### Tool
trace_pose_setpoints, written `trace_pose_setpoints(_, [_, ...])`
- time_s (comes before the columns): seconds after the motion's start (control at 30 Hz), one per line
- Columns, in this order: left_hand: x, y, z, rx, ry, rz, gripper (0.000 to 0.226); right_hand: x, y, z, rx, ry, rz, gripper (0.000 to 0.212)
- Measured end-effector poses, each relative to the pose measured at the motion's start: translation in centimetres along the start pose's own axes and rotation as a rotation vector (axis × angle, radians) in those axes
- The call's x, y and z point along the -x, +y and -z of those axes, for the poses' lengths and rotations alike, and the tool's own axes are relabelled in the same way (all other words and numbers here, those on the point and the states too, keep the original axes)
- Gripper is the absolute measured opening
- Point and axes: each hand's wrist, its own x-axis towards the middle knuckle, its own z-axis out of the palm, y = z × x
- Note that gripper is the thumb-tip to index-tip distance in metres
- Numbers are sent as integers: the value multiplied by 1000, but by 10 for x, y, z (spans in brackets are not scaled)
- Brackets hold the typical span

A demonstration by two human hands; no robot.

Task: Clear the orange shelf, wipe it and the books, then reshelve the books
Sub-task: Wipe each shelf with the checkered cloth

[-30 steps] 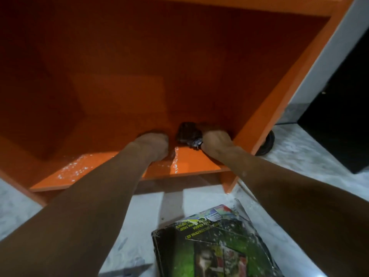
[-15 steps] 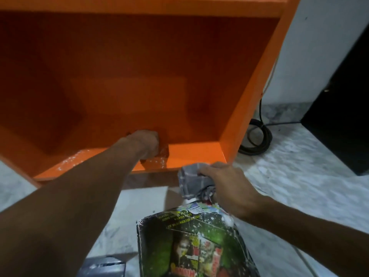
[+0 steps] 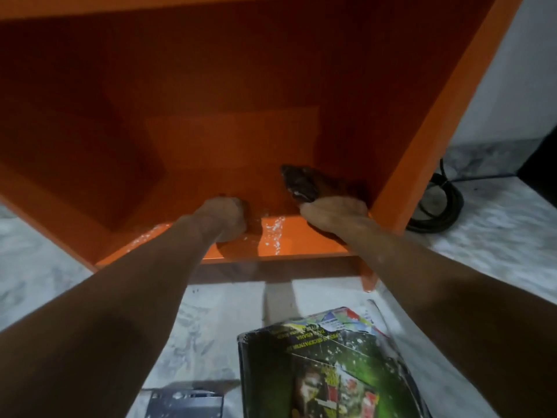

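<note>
Nearest, on the floor [image 3: 226,312] off the shelf [image 3: 316,245] front edge: books [image 3: 331,366], cleared out and awaiting a wipe. At that front edge, left hand [image 3: 224,217] braced on the board, grip impossible to tell; beside the right front corner, right hand [image 3: 334,214] clenched around cloth [image 3: 304,182] bunched toward the right wall. Better to press flat, sweep from back corners forward, and gather the white specks [image 3: 272,233] over the edge.

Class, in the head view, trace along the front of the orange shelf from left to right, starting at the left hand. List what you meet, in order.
left hand → white specks → right hand holding the cloth → orange shelf's right side panel → coiled black cable
</note>
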Motion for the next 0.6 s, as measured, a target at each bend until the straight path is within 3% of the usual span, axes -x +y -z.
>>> trace_pose_setpoints(0.07, [-3,-8,1,23,-7,-11,35,-15,-2,-15,17,60,81,68])
trace_pose_setpoints(0.2, [-5,-33,0,86,6,-7,32,-30,-19,-31,76,195,234,56])
trace_pose_setpoints(0.37, [0,-82,4,13,121,24,29,30,-66,-43,63,144,390,48])
trace_pose_setpoints(0.43, [4,-98,4,-15,80,-8,27,69,-79,-55,41,170,547,47])
trace_pose_setpoints(0.5, [6,-112,1,-12,61,-20,24,100,-89,-59,-45,69,659,49])
trace_pose_setpoints(0.57, [7,-121,-1,50,20,1,25,117,-94,-57,-112,-19,715,47])
trace_pose_setpoints(0.6, [8,-124,-1,123,-15,29,25,117,-96,-51,-170,15,694,44])
